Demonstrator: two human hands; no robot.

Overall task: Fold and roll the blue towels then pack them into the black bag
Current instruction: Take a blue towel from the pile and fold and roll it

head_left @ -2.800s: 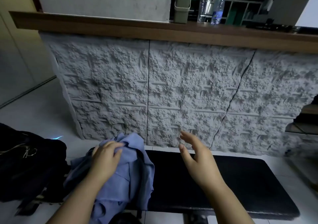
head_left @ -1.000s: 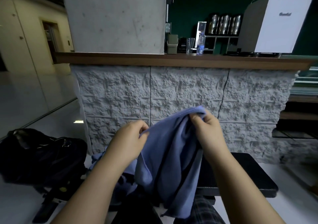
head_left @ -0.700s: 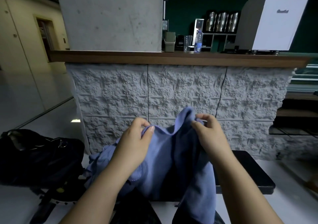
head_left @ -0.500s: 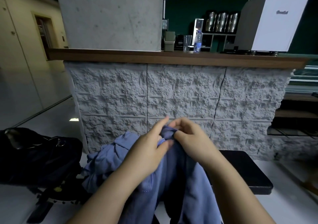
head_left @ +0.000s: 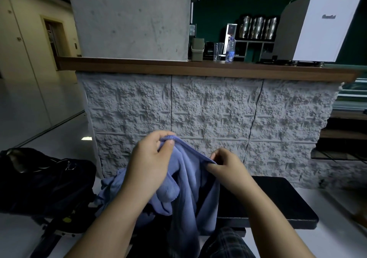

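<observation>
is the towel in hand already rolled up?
No: the blue towel hangs loose and unfolded, its top hem pinched between the left hand and the right hand.

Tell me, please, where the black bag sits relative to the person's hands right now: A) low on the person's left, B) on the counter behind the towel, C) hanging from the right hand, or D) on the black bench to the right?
A: the black bag lies low at the left, beside the left hand gripping the blue towel.
</observation>
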